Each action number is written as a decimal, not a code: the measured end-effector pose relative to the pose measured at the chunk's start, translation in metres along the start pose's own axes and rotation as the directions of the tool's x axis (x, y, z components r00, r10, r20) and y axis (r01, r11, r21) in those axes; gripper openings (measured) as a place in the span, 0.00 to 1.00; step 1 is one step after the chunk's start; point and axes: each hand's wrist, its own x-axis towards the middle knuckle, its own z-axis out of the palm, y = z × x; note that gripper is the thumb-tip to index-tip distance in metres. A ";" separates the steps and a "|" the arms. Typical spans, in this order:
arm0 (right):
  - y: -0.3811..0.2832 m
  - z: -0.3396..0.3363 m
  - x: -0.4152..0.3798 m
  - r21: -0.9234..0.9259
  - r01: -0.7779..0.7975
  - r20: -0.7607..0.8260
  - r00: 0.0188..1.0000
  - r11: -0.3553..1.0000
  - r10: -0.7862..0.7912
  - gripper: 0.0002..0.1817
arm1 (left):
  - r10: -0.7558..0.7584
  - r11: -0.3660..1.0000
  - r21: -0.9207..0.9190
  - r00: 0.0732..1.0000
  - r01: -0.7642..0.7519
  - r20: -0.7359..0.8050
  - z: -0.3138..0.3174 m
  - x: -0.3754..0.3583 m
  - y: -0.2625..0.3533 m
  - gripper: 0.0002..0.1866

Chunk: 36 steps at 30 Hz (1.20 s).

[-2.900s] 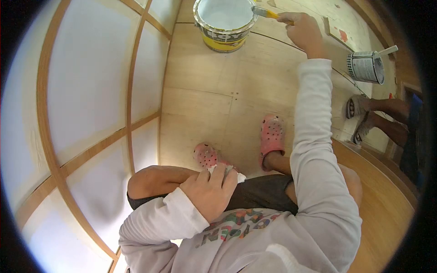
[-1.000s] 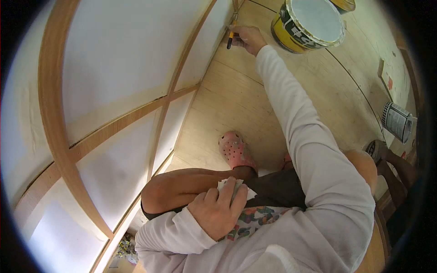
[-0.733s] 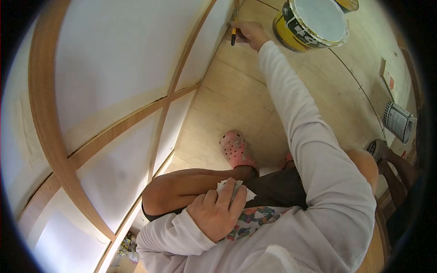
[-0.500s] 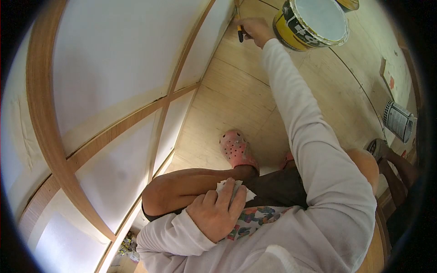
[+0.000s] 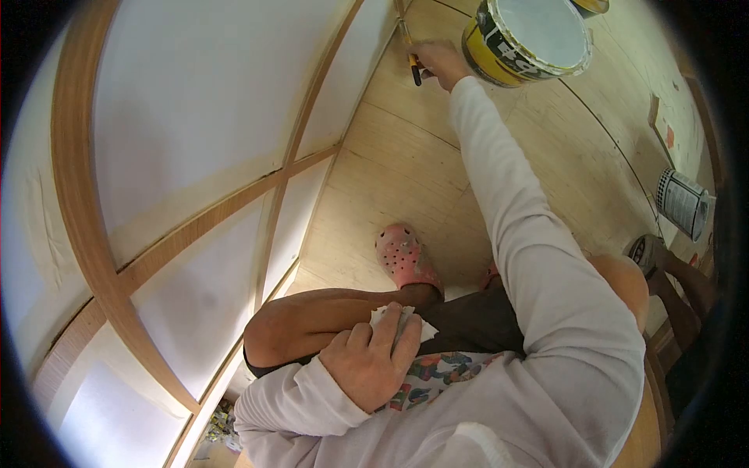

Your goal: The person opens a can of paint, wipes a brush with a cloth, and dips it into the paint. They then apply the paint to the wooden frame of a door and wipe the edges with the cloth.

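At the far end of my outstretched arm, my right hand (image 5: pixel 441 62) is closed around a thin paintbrush (image 5: pixel 414 69) with a yellow and black handle. The brush points away from me, its far end close to the wooden strip (image 5: pixel 400 8) at the base of the panelled wall; the bristles are hard to make out. My left hand (image 5: pixel 365 365) lies over my lap, closed on a crumpled white cloth or paper (image 5: pixel 426 331). Just right of my right hand stands a yellow and black paint bucket (image 5: pixel 488 58), its rim smeared, with pale content inside.
On my left rises a wall of white panels (image 5: pixel 203 86) with wooden strips (image 5: pixel 214 214). A printed can (image 5: pixel 683 204) lies on the wooden floor (image 5: pixel 390 156) at right, near another person's foot (image 5: pixel 644 254). My pink clog (image 5: pixel 404 253) is below.
My right hand and the brush have come slightly nearer to me, and the handle's angle has shifted a little. My left hand stays in place with the white cloth or paper.
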 end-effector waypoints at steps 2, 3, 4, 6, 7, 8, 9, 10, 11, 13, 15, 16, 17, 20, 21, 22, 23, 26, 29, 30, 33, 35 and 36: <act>-0.007 0.000 0.005 0.060 -0.107 -0.010 0.994 0.992 0.108 0.12 | -0.004 1.000 0.001 1.000 0.004 0.008 -0.001 0.001 -0.001 0.19; -0.012 0.001 0.006 0.118 -0.213 -0.014 0.976 0.970 0.216 0.12 | -0.007 1.000 0.001 1.000 0.007 0.016 -0.002 0.001 -0.001 0.19; -0.014 0.001 0.007 0.119 -0.213 -0.014 0.976 0.970 0.216 0.12 | -0.007 1.000 0.002 1.000 0.007 0.015 -0.002 0.001 -0.001 0.19; -0.023 0.002 0.005 0.257 -0.241 -0.026 0.966 0.936 0.256 0.12 | -0.016 1.000 0.002 1.000 0.016 0.018 -0.003 0.000 0.000 0.19; -0.028 0.001 0.002 0.257 -0.242 -0.025 0.966 0.936 0.257 0.12 | -0.017 1.000 0.001 1.000 0.017 0.018 -0.003 0.000 -0.001 0.19; -0.033 0.000 -0.002 0.313 -0.238 -0.052 0.962 0.919 0.267 0.12 | -0.011 1.000 0.001 1.000 0.011 0.023 -0.004 0.000 -0.001 0.19; -0.038 0.000 -0.006 0.368 -0.233 -0.077 0.957 0.900 0.279 0.11 | -0.005 1.000 0.000 1.000 0.005 0.027 -0.004 0.000 -0.001 0.19; -0.033 0.001 -0.004 0.367 -0.233 -0.076 0.958 0.901 0.278 0.11 | -0.006 1.000 -0.001 1.000 0.006 0.026 -0.004 0.000 -0.001 0.19; -0.026 0.002 0.000 0.248 -0.116 -0.090 0.986 0.962 0.142 0.12 | 0.000 1.000 -0.007 1.000 0.000 0.024 -0.004 0.000 -0.001 0.19; -0.025 0.003 0.000 0.124 0.010 -0.088 0.996 0.992 0.001 0.12 | 0.006 1.000 -0.012 1.000 -0.006 0.020 -0.003 -0.001 -0.001 0.19; -0.031 0.007 0.000 0.351 -0.035 -0.147 0.985 0.936 0.092 0.13 | 0.004 1.000 -0.003 1.000 -0.004 0.004 -0.001 -0.001 0.000 0.19; -0.035 0.007 -0.003 0.351 -0.031 -0.150 0.985 0.936 0.089 0.13 | 0.007 1.000 -0.001 1.000 -0.007 0.001 -0.001 -0.001 0.000 0.19; -0.039 0.007 -0.006 0.368 -0.016 -0.175 0.981 0.930 0.086 0.13 | 0.001 1.000 0.005 1.000 -0.001 0.002 -0.001 -0.001 0.001 0.19; -0.050 0.007 -0.021 0.291 0.083 -0.246 0.969 0.953 -0.009 0.16 | -0.005 1.000 0.017 1.000 0.005 0.000 0.000 -0.001 0.002 0.19; -0.051 0.007 -0.024 0.192 0.160 -0.281 0.954 0.968 -0.102 0.18 | -0.006 1.000 0.020 1.000 0.006 -0.001 0.000 -0.001 0.002 0.19; -0.050 0.007 -0.024 0.192 0.161 -0.285 0.953 0.968 -0.102 0.18 | -0.003 1.000 0.023 1.000 0.003 -0.001 0.000 -0.001 0.002 0.19; -0.048 0.008 -0.024 0.059 0.209 -0.325 0.928 0.976 -0.179 0.17 | -0.003 1.000 0.018 1.000 0.003 0.004 0.001 -0.001 0.001 0.18; -0.027 0.010 -0.014 -0.081 0.230 -0.340 0.908 0.970 -0.244 0.16 | -0.007 1.000 0.022 1.000 0.007 0.016 -0.001 0.000 0.003 0.18; -0.005 0.016 0.002 0.005 0.194 -0.320 0.930 0.981 -0.182 0.17 | -0.023 0.999 0.032 1.000 0.022 0.015 0.000 -0.001 0.004 0.19; -0.004 0.017 0.004 0.096 0.172 -0.314 0.940 0.980 -0.134 0.17 | -0.031 0.999 0.033 0.999 0.031 0.010 0.000 -0.002 0.005 0.19; -0.005 0.016 0.010 0.156 0.087 -0.230 0.972 0.984 -0.049 0.16 | -0.047 0.998 0.037 0.999 0.047 0.011 0.001 -0.004 0.007 0.19; -0.011 0.014 0.005 0.265 0.065 -0.172 0.985 0.962 -0.020 0.16 | -0.045 0.998 0.032 0.999 0.045 0.004 0.002 -0.004 0.007 0.19; -0.014 0.012 0.003 0.371 0.038 -0.111 0.994 0.928 0.004 0.17 | -0.042 0.999 0.029 0.999 0.042 -0.002 0.002 -0.004 0.007 0.19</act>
